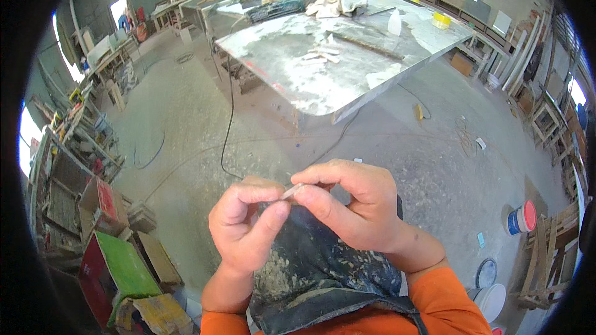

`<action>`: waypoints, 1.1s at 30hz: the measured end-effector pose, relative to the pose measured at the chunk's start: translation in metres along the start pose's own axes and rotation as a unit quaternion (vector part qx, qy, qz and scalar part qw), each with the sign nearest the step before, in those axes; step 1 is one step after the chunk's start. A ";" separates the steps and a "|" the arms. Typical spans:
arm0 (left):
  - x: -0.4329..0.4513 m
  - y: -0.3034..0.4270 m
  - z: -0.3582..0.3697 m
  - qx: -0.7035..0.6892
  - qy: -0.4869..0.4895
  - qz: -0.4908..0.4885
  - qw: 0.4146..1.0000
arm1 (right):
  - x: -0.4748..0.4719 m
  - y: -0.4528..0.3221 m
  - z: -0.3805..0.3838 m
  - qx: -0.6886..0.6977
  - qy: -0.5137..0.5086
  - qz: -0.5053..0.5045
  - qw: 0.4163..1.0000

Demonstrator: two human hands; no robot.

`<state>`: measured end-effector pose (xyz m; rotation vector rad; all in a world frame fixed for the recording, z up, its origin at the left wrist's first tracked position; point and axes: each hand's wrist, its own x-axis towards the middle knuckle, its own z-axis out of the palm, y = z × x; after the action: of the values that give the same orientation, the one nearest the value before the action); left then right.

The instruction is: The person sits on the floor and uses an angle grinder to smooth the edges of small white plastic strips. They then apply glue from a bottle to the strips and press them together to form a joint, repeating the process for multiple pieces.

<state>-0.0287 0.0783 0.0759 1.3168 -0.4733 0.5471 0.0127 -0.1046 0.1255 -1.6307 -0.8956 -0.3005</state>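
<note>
A small, thin pale strip (pixel 292 191) is pinched between both hands in front of my dark, stained apron (pixel 316 260). My left hand (pixel 253 221) grips its left end between thumb and index finger. On the right end, my right hand (pixel 351 200) closes its thumb and index finger. What the strip is made of cannot be told. Beyond the hands stands a large dusty table (pixel 298 81), with several small pale pieces (pixel 323 54) lying on it.
On the table are a rag (pixel 324 4), a white bottle (pixel 395 23) and a yellow-banded roll or tub (pixel 441 20). A cable (pixel 228 135) trails to the floor. Cardboard boxes (pixel 128 265) stand at left; a bucket (pixel 521 217) and wooden frames (pixel 545 256) at right.
</note>
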 end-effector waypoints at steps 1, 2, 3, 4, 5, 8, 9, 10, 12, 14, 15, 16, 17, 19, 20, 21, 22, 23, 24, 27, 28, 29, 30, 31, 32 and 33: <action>0.006 0.004 0.002 -0.002 -0.015 0.008 1.000 | 0.003 -0.002 -0.004 -0.004 -0.001 -0.014 1.000; 0.014 0.007 0.004 0.025 -0.033 0.014 0.999 | 0.007 -0.004 -0.009 -0.018 -0.007 -0.019 1.000; 0.024 0.012 0.003 0.094 -0.066 0.028 0.993 | 0.012 -0.006 -0.016 -0.023 -0.005 -0.025 0.999; 0.037 0.019 -0.001 0.152 -0.105 0.052 0.981 | 0.018 -0.010 -0.025 -0.028 -0.002 -0.030 0.999; 0.052 0.026 -0.004 0.211 -0.140 0.081 0.964 | 0.025 -0.012 -0.036 -0.034 0.000 -0.035 0.999; 0.122 0.032 -0.018 0.319 -0.111 0.150 0.929 | 0.053 -0.017 -0.077 0.032 0.072 0.022 0.997; 0.158 0.026 -0.024 0.334 -0.094 0.115 0.931 | 0.067 -0.014 -0.092 0.039 0.066 0.057 0.995; 0.197 0.019 -0.031 0.357 -0.080 0.101 0.925 | 0.082 -0.009 -0.107 0.045 0.058 0.087 0.993; 0.283 -0.009 -0.040 0.431 -0.135 0.089 0.888 | 0.112 0.009 -0.127 0.032 0.029 0.110 0.993; 0.362 -0.051 -0.048 0.529 -0.171 0.046 0.830 | 0.138 0.030 -0.137 -0.039 -0.038 0.147 0.988; 0.391 -0.076 -0.053 0.593 -0.174 0.071 0.783 | 0.147 0.038 -0.141 -0.092 -0.071 0.190 0.975; 0.415 -0.100 -0.059 0.655 -0.175 0.089 0.730 | 0.153 0.045 -0.143 -0.112 -0.078 0.192 0.972; 0.439 -0.120 -0.064 0.672 -0.186 0.084 0.712 | 0.158 0.051 -0.146 -0.118 -0.100 0.166 0.974; 0.473 -0.153 -0.071 0.736 -0.207 0.010 0.645 | 0.164 0.057 -0.150 -0.167 -0.135 0.178 0.960; 0.486 -0.163 -0.073 0.722 -0.234 -0.018 0.651 | 0.166 0.059 -0.151 -0.160 -0.142 0.197 0.957; 0.499 -0.168 -0.073 0.717 -0.260 -0.071 0.643 | 0.168 0.060 -0.152 -0.155 -0.150 0.202 0.955; 0.506 -0.174 -0.073 0.717 -0.280 -0.111 0.629 | 0.169 0.062 -0.151 -0.145 -0.158 0.190 0.958; 0.512 -0.178 -0.072 0.718 -0.285 -0.133 0.621 | 0.171 0.064 -0.149 -0.139 -0.167 0.221 0.951; 0.516 -0.181 -0.068 0.727 -0.282 -0.137 0.611 | 0.172 0.065 -0.148 -0.133 -0.173 0.230 0.948; 0.521 -0.180 -0.064 0.701 -0.271 -0.154 0.641 | 0.173 0.072 -0.142 -0.161 -0.182 0.190 0.951; 0.519 -0.180 -0.063 0.678 -0.266 -0.155 0.667 | 0.173 0.075 -0.141 -0.178 -0.185 0.166 0.952; 0.518 -0.180 -0.063 0.655 -0.262 -0.156 0.692 | 0.172 0.077 -0.140 -0.192 -0.181 0.148 0.953; 0.518 -0.181 -0.063 0.649 -0.241 -0.174 0.701 | 0.171 0.080 -0.140 -0.207 -0.177 0.130 0.953; 0.518 -0.181 -0.064 0.642 -0.222 -0.192 0.709 | 0.169 0.082 -0.140 -0.225 -0.170 0.107 0.954; 0.521 -0.182 -0.064 0.634 -0.202 -0.207 0.717 | 0.167 0.085 -0.140 -0.245 -0.166 0.096 0.950; 0.524 -0.182 -0.066 0.639 -0.195 -0.191 0.719 | 0.165 0.088 -0.140 -0.267 -0.160 0.079 0.947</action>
<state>0.4956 0.1692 0.2441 2.8360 -0.0696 0.1719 0.2226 -0.1706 0.2047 -2.2907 -0.9693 -0.1732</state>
